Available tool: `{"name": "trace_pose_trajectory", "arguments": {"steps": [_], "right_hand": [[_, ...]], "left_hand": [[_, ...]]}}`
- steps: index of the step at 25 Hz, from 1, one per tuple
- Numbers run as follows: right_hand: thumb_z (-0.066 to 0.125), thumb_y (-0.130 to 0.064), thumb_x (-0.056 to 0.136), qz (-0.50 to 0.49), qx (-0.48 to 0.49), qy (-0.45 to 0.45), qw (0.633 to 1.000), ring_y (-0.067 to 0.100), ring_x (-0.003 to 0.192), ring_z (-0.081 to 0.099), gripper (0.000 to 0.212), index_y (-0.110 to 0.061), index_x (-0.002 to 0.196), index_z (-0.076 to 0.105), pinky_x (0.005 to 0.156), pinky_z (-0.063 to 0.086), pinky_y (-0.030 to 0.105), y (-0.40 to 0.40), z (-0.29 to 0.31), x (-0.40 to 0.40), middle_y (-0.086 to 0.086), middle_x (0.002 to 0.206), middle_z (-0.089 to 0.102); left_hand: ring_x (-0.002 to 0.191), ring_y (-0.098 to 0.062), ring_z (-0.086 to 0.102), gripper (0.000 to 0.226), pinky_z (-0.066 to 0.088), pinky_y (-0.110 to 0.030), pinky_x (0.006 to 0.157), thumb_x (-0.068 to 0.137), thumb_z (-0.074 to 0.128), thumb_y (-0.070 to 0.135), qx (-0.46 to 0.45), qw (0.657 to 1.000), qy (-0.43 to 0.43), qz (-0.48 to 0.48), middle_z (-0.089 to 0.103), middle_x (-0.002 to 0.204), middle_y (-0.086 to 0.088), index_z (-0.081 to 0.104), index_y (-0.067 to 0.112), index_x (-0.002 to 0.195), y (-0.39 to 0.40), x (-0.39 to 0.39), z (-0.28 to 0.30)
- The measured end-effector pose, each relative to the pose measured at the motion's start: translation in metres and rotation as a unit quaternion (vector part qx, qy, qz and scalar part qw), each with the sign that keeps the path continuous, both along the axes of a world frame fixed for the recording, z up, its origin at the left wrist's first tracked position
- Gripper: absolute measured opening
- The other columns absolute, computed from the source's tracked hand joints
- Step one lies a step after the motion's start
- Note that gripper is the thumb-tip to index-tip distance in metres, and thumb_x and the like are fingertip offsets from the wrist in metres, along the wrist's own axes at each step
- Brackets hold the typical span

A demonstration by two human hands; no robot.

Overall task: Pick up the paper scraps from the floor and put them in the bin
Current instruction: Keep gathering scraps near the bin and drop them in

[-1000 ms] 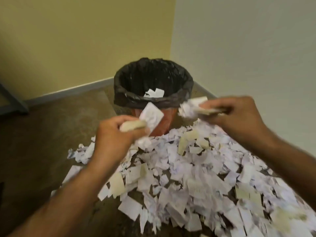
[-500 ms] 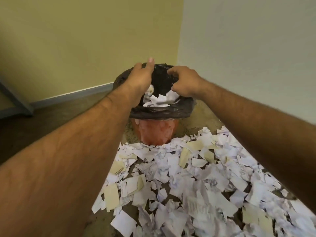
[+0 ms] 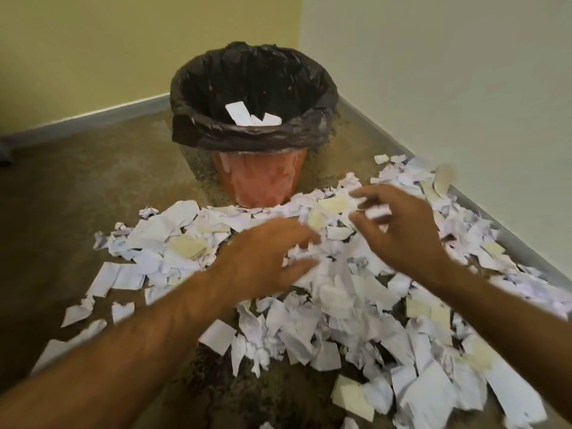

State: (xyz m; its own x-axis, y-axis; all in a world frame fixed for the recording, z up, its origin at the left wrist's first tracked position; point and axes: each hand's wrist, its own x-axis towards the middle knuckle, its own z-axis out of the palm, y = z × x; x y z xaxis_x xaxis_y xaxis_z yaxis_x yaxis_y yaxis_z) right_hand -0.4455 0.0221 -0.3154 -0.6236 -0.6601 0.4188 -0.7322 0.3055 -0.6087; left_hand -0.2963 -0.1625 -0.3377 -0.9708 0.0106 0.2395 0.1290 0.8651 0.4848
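Reaching over the heap of torn white and cream paper scraps (image 3: 356, 305) on the brown speckled floor (image 3: 77, 212), the left hand (image 3: 266, 258) and right hand (image 3: 399, 230) hovered with fingers spread and loosely curved, gripping nothing. Beyond stood the orange bin (image 3: 257, 181), its black plastic liner (image 3: 247, 137) holding a few white scraps.

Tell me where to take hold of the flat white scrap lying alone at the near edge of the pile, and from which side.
Take the flat white scrap by its near-left corner, coming from the bare floor side. That edge is free; its far side is tucked against the pile. It lies flat, so a thumb-and-finger grip at the edge should suit.
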Motion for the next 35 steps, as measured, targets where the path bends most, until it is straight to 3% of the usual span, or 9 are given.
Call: {"name": "trace_pose_trajectory", "arguments": {"steps": [4,8,10,12,15,22,26,30,35], "right_hand": [[0.079,-0.025,0.079,-0.074,0.113,-0.097,0.986,0.005,0.085,0.064,0.036,-0.023,0.112,0.067,0.061,0.053,0.013,0.1,-0.073,0.049,-0.007,0.101,0.066],[0.079,-0.056,0.066,-0.139,0.27,-0.167,0.938,0.007,0.1,0.057,0.071,-0.034,0.128,0.053,0.068,0.054,0.016,0.185,-0.117,0.096,-0.008,0.127,0.056],[0.07,-0.08,0.051,-0.126,0.384,-0.174,0.898,0.015,0.123,0.046,0.109,-0.041,0.144,0.03,0.091,0.048,0.026,0.213,-0.127,0.116,-0.007,0.148,0.034],[0.067,-0.091,0.037,-0.104,0.459,-0.232,0.851,0.023,0.141,0.025,0.141,-0.048,0.149,-0.007,0.103,0.043,0.035,0.226,-0.137,0.137,-0.007,0.159,-0.004],[0.075,-0.083,0.037,-0.095,0.489,-0.239,0.833,0.028,0.147,0.01,0.149,-0.056,0.133,-0.036,0.103,0.045,0.039,0.225,-0.157,0.153,-0.006,0.156,-0.028],[0.079,-0.055,0.065,-0.108,0.409,-0.19,0.886,0.025,0.134,0.039,0.126,-0.06,0.138,-0.023,0.093,0.05,0.029,0.217,-0.168,0.14,0.001,0.157,0.005],[0.084,-0.042,0.066,-0.081,0.442,-0.164,0.878,0.028,0.126,0.046,0.128,-0.055,0.143,-0.018,0.089,0.053,0.032,0.203,-0.172,0.132,0.007,0.151,0.015],[0.083,-0.033,0.061,-0.061,0.497,-0.137,0.855,0.035,0.107,0.058,0.121,-0.047,0.148,0.001,0.086,0.055,0.039,0.189,-0.177,0.122,0.013,0.141,0.022],[0.082,-0.028,0.062,-0.084,0.452,-0.182,0.869,0.029,0.097,0.06,0.076,-0.037,0.129,0.045,0.082,0.055,0.035,0.177,-0.18,0.116,0.004,0.128,0.032]], "left_hand": [[0.121,-0.008,0.046,0.058,0.039,-0.023,0.089,0.079,0.066,0.058,-0.02,0.953,-0.301,-0.028,0.045,0.131,0.018,0.04,0.042,0.129,0.042,0.068,-0.07],[0.141,-0.025,0.025,0.115,0.036,-0.042,0.11,0.064,0.075,0.067,-0.018,0.886,-0.464,0.001,0.016,0.156,0.002,0.01,0.031,0.151,0.079,0.11,-0.114],[0.143,-0.034,0.016,0.137,0.035,-0.048,0.111,0.052,0.079,0.071,-0.008,0.87,-0.49,0.053,0.005,0.156,-0.002,-0.006,0.032,0.152,0.097,0.122,-0.127],[0.144,-0.04,0.006,0.144,0.034,-0.051,0.111,0.05,0.081,0.069,0.007,0.87,-0.485,0.095,-0.009,0.156,-0.004,-0.019,0.039,0.148,0.116,0.129,-0.134],[0.146,-0.039,-0.006,0.144,0.033,-0.05,0.111,0.055,0.082,0.065,0.027,0.883,-0.455,0.109,-0.021,0.156,-0.006,-0.03,0.043,0.144,0.148,0.123,-0.141],[0.136,-0.031,0.019,0.153,0.044,-0.041,0.101,0.047,0.092,0.052,0.053,0.928,-0.359,0.085,-0.001,0.148,-0.003,-0.03,0.05,0.139,0.187,0.095,-0.159],[0.124,-0.023,0.029,0.14,0.044,-0.034,0.097,0.051,0.088,0.058,0.072,0.946,-0.31,0.06,0.009,0.139,0.0,-0.015,0.049,0.147,0.203,0.075,-0.162],[0.12,-0.023,0.034,0.111,0.05,-0.032,0.088,0.064,0.086,0.048,0.063,0.944,-0.318,0.063,0.015,0.141,-0.001,0.014,0.045,0.149,0.218,0.059,-0.166],[0.117,-0.019,0.043,0.07,0.046,-0.023,0.093,0.074,0.082,0.033,0.091,0.952,-0.281,0.081,0.031,0.134,0.001,0.049,0.027,0.136,0.216,0.057,-0.177]]}}
